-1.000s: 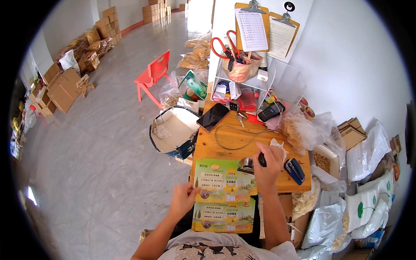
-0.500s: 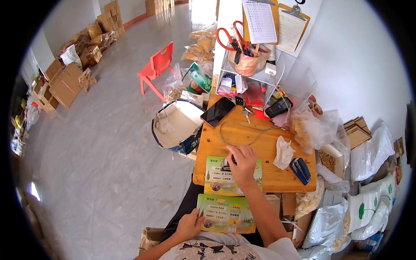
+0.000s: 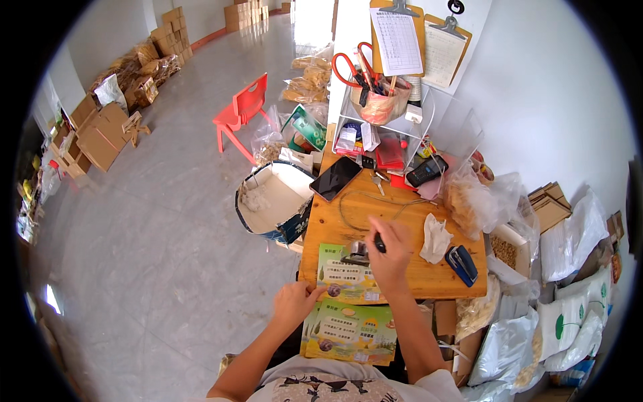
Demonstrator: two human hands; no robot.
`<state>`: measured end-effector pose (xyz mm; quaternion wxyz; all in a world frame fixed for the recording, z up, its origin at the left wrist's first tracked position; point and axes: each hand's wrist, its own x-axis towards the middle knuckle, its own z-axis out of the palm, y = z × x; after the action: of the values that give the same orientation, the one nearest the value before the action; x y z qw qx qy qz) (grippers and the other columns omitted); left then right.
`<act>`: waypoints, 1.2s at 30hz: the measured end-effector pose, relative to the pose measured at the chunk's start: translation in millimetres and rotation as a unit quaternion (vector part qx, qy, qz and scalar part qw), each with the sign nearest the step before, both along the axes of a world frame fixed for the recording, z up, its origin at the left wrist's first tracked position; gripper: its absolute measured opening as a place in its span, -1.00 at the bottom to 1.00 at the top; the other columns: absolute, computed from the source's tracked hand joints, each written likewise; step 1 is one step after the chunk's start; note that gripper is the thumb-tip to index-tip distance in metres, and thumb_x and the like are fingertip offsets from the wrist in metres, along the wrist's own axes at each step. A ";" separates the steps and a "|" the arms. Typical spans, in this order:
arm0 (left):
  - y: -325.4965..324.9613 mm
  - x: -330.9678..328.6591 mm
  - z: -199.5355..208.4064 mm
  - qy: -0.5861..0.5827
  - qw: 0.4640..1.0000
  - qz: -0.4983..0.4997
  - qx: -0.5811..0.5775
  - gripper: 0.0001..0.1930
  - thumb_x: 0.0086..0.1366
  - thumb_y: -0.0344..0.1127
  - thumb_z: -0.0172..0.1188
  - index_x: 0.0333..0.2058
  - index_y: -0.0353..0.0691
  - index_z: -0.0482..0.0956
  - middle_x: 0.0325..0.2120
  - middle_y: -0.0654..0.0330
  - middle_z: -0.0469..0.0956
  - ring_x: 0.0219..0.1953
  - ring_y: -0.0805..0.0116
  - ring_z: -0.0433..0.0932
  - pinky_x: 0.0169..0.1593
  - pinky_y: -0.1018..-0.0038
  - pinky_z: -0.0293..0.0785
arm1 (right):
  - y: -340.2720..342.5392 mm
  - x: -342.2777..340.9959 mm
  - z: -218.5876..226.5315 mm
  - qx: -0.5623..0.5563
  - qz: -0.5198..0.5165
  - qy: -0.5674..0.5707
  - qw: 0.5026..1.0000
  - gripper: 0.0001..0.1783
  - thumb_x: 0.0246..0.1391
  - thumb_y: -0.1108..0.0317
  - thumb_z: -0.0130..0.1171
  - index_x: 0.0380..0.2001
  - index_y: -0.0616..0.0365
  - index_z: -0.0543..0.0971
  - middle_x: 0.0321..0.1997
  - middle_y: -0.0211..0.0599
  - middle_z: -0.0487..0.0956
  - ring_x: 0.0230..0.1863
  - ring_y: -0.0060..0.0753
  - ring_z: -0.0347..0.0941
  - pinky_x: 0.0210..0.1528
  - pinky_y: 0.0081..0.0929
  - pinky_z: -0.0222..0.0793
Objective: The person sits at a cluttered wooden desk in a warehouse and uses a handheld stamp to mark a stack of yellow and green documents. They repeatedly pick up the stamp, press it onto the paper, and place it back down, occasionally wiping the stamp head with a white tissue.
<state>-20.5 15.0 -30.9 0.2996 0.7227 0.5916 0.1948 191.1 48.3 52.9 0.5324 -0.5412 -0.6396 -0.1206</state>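
Observation:
A stack of flat green-and-yellow printed sheets (image 3: 333,277) lies at the near edge of the wooden table. Over its upper part, my right hand (image 3: 390,253) is closed around the black handle of a small metal tool (image 3: 358,251) that resembles a hand stamp. The tool's metal end is at the sheets; whether it presses on them I cannot tell. My left hand (image 3: 295,305) is at the stack's lower left corner, thumb and curled fingers closed on the edge of a sheet. Below, a second pile of the same sheets (image 3: 355,335) rests on my lap.
On the wooden table (image 3: 321,228) are a phone (image 3: 336,178), keys (image 3: 379,182), a crumpled tissue (image 3: 437,238) and a blue stapler (image 3: 461,265). An open box (image 3: 278,194) stands left of it. Bags and cartons crowd the right side; a red chair (image 3: 244,110) stands beyond.
My left hand has moved up from the lap pile to the corner of the table stack. My right hand has shifted slightly right and tilted, showing more of the tool's metal end.

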 end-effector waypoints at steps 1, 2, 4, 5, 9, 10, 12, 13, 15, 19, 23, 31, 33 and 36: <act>4.1 4.5 -1.8 0.017 1.000 0.003 0.001 -0.57 0.14 0.07 0.31 -0.58 -0.23 0.62 -0.68 0.15 0.57 -0.61 0.12 0.55 -0.50 0.28 0.43 | -5.6 0.9 13.0 0.014 -0.008 -0.010 1.000 -0.58 -0.30 0.63 0.30 -0.23 0.15 0.62 -0.47 -0.35 0.46 -0.39 -0.25 0.41 -0.27 -0.32 0.26; 6.8 7.3 -4.0 0.035 0.999 0.003 0.002 -0.58 0.13 0.06 0.32 -0.58 -0.24 0.62 -0.68 0.15 0.58 -0.61 0.13 0.56 -0.50 0.29 0.43 | -12.4 2.0 26.5 0.028 -0.019 -0.019 0.999 -0.57 -0.30 0.64 0.30 -0.22 0.15 0.62 -0.47 -0.36 0.46 -0.39 -0.25 0.40 -0.27 -0.32 0.26; 8.8 9.0 -10.1 0.006 1.000 0.012 -0.016 -0.61 0.12 0.02 0.34 -0.58 -0.24 0.62 -0.68 0.15 0.57 -0.61 0.13 0.56 -0.50 0.30 0.43 | -19.3 8.5 34.4 0.046 -0.029 -0.022 0.998 -0.55 -0.32 0.66 0.30 -0.21 0.15 0.63 -0.48 -0.36 0.47 -0.38 -0.27 0.41 -0.25 -0.32 0.26; 9.1 8.9 -13.2 -0.007 1.000 0.015 -0.025 -0.62 0.11 0.00 0.36 -0.58 -0.24 0.62 -0.68 0.15 0.57 -0.61 0.13 0.56 -0.50 0.30 0.43 | -23.6 13.0 33.7 0.035 -0.036 -0.026 0.998 -0.55 -0.32 0.67 0.29 -0.22 0.15 0.63 -0.47 -0.36 0.47 -0.37 -0.27 0.42 -0.24 -0.32 0.26; 9.9 5.4 -25.5 -0.084 0.996 0.025 -0.027 -0.69 0.11 -0.14 0.35 -0.62 -0.27 0.58 -0.69 0.09 0.56 -0.60 0.05 0.54 -0.51 0.25 0.41 | -37.1 24.2 25.3 0.007 -0.059 -0.035 0.998 -0.56 -0.31 0.68 0.28 -0.22 0.16 0.62 -0.44 -0.35 0.49 -0.35 -0.24 0.42 -0.21 -0.31 0.25; 9.7 4.7 -28.2 -0.083 0.996 0.024 -0.011 -0.71 0.12 -0.18 0.33 -0.62 -0.27 0.57 -0.68 0.07 0.56 -0.60 0.03 0.54 -0.51 0.23 0.41 | -39.0 25.8 22.2 0.004 -0.063 -0.035 0.997 -0.56 -0.31 0.68 0.28 -0.23 0.15 0.62 -0.44 -0.34 0.49 -0.35 -0.24 0.42 -0.20 -0.31 0.25; 6.8 5.2 -26.8 -0.056 0.997 0.014 0.043 -0.76 0.14 -0.25 0.28 -0.59 -0.27 0.55 -0.67 0.02 0.55 -0.58 -0.02 0.55 -0.51 0.18 0.40 | -42.6 28.5 17.4 -0.003 -0.072 -0.027 0.997 -0.58 -0.29 0.68 0.27 -0.23 0.16 0.62 -0.44 -0.32 0.48 -0.35 -0.23 0.42 -0.22 -0.30 0.24; 3.1 5.9 -23.8 -0.031 0.996 0.006 0.083 -0.79 0.15 -0.28 0.25 -0.56 -0.28 0.54 -0.66 0.00 0.55 -0.58 -0.04 0.55 -0.50 0.15 0.40 | -43.4 29.5 15.6 -0.006 -0.076 -0.023 0.997 -0.59 -0.28 0.68 0.27 -0.23 0.16 0.62 -0.45 -0.31 0.48 -0.36 -0.22 0.41 -0.23 -0.30 0.23; -2.9 7.9 -10.5 0.028 0.993 -0.008 0.111 -0.85 0.17 -0.32 0.20 -0.50 -0.27 0.53 -0.63 -0.02 0.55 -0.55 -0.06 0.56 -0.48 0.10 0.41 | -43.2 32.4 11.5 -0.002 -0.080 -0.027 0.996 -0.60 -0.26 0.68 0.27 -0.23 0.16 0.62 -0.45 -0.30 0.48 -0.36 -0.22 0.41 -0.24 -0.29 0.23; -5.7 7.2 17.4 0.067 0.992 0.004 0.107 -0.89 0.23 -0.34 0.12 -0.42 -0.25 0.49 -0.60 -0.03 0.56 -0.53 -0.04 0.57 -0.45 0.08 0.45 | -44.0 34.0 18.4 0.000 -0.096 -0.037 0.995 -0.61 -0.24 0.68 0.28 -0.24 0.16 0.62 -0.44 -0.29 0.48 -0.36 -0.22 0.41 -0.24 -0.29 0.23; -7.0 -7.2 22.2 -0.035 0.992 0.014 0.120 -0.85 0.32 -0.32 0.05 -0.41 -0.24 0.47 -0.63 -0.04 0.54 -0.56 -0.02 0.58 -0.49 0.10 0.43 | -35.7 33.2 24.1 0.022 -0.080 -0.048 0.995 -0.60 -0.27 0.66 0.30 -0.24 0.15 0.62 -0.45 -0.30 0.48 -0.37 -0.22 0.40 -0.25 -0.30 0.22; -81.7 -25.8 11.9 -0.008 0.990 -0.101 -0.099 -0.75 0.32 -0.21 0.13 -0.46 -0.26 0.47 -0.68 -0.02 0.51 -0.60 -0.06 0.53 -0.52 0.18 0.42 | -4.5 13.7 -4.1 -0.017 0.011 -0.082 0.996 -0.56 -0.36 0.62 0.33 -0.26 0.15 0.62 -0.46 -0.34 0.46 -0.37 -0.24 0.39 -0.25 -0.30 0.24; -83.5 -30.3 13.2 0.067 0.988 -0.120 -0.070 -0.74 0.31 -0.19 0.14 -0.47 -0.25 0.48 -0.66 -0.01 0.52 -0.59 -0.05 0.53 -0.51 0.17 0.42 | 3.2 4.4 -14.8 -0.016 0.021 -0.090 0.996 -0.60 -0.33 0.62 0.32 -0.27 0.16 0.61 -0.47 -0.34 0.45 -0.38 -0.24 0.38 -0.25 -0.29 0.25; -68.4 -34.9 12.3 0.088 0.992 -0.089 0.004 -0.75 0.30 -0.17 0.15 -0.47 -0.22 0.50 -0.63 0.01 0.55 -0.56 -0.03 0.55 -0.48 0.14 0.43 | 12.4 -5.0 -29.4 -0.014 0.029 -0.099 0.995 -0.62 -0.31 0.62 0.32 -0.28 0.17 0.61 -0.47 -0.33 0.46 -0.38 -0.24 0.38 -0.26 -0.29 0.25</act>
<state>-55.5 -53.4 -18.6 0.2600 0.7877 0.5484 0.1054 186.1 60.7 23.5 0.4624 -0.5152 -0.7060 -0.1494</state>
